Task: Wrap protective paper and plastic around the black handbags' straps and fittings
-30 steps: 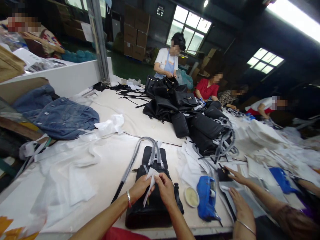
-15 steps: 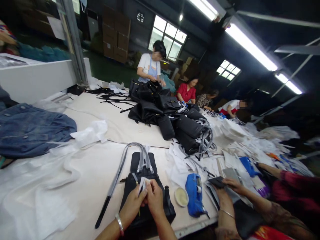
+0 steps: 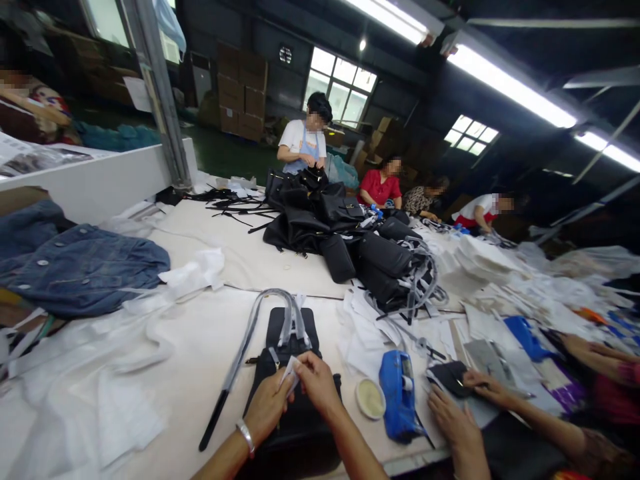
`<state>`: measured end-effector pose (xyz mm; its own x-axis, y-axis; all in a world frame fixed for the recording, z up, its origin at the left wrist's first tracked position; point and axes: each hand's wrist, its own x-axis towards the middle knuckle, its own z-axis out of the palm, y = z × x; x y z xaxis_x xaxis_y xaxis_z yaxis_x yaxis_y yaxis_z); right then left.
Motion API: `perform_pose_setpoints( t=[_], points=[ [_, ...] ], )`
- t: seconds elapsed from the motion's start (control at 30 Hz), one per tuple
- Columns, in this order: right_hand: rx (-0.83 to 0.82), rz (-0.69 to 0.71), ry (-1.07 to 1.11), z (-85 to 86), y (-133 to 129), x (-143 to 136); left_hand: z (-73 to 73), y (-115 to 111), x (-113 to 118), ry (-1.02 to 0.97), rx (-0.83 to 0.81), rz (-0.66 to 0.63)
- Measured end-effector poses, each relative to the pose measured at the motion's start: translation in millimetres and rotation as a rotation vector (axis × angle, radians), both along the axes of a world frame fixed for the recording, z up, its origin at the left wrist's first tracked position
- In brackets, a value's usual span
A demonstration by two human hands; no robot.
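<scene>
Pinching a white slip (image 3: pixel 289 375) above the bag (image 3: pixel 300 433), both hands meet with bent fingers. The left hand (image 3: pixel 273 403) has its thumb pressed against the slip, leaving hardly any gap; the right hand (image 3: pixel 317 383) nips the upper edge between thumb and fingers, closed just as tightly. Whether the slip is paper or thin foam I cannot tell, but it looks light and limp, likely to crease or tear if pulled hard. Its edges seem the place to hold it, with fingertips only.

The bag lies on the table (image 3: pixel 195 373), directly below the hands. It seems soft-sided and not very heavy, with a smooth black surface that may slide a little under the palm. The firmest hold is probably at its sides, or up top where the strap (image 3: pixel 243 347) meets it. That strap, apparently wrapped in clear film, looks bendy and slippery; its bare black end, left of the bag, should grip better. Right of the bag sit a tub (image 3: pixel 371 399) and a blue dispenser (image 3: pixel 397 393).
</scene>
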<state>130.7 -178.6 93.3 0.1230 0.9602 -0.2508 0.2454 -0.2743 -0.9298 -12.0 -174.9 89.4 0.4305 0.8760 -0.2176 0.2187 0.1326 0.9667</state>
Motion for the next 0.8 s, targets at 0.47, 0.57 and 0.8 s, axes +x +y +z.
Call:
perform_pose_setpoints(
  t=[0.47,0.57,0.8],
  points=[
    [0.244,-0.237,-0.405,-9.7,-17.9,-6.1,2.6,-13.8,32.2,0.143,0.133,0.227],
    [0.149,-0.204,-0.171,-17.5,-14.6,0.2,-0.8,-9.3,33.1,0.152,0.113,0.249],
    [-0.021,-0.212,0.464,-37.0,-21.0,12.2,-7.9,-3.8,33.0,-0.003,-0.072,0.226]
  ],
)
